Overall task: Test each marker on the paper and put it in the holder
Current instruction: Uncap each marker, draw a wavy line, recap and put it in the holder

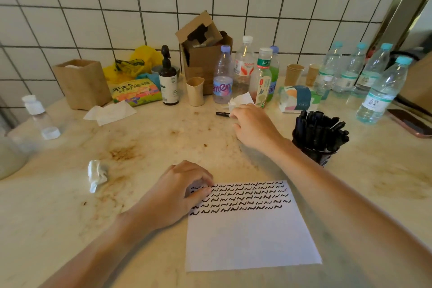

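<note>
Paper (252, 236) lies low and centre-right in frame, its upper part filled with rows of black squiggles. My left hand (180, 196) rests on the sheet's upper left corner, fingers loosely curled, pressing it down, holding nothing. My right hand (252, 126) reaches toward upper centre, fingers bent over the near end of a black marker (222, 114) lying flat on the table (70, 217); I cannot tell whether they actually grip it. Holder (320, 154), a black mesh cup packed with black markers, stands right of centre, just beside my right forearm. Crumpled tissue (97, 174) sits left of the paper.
</note>
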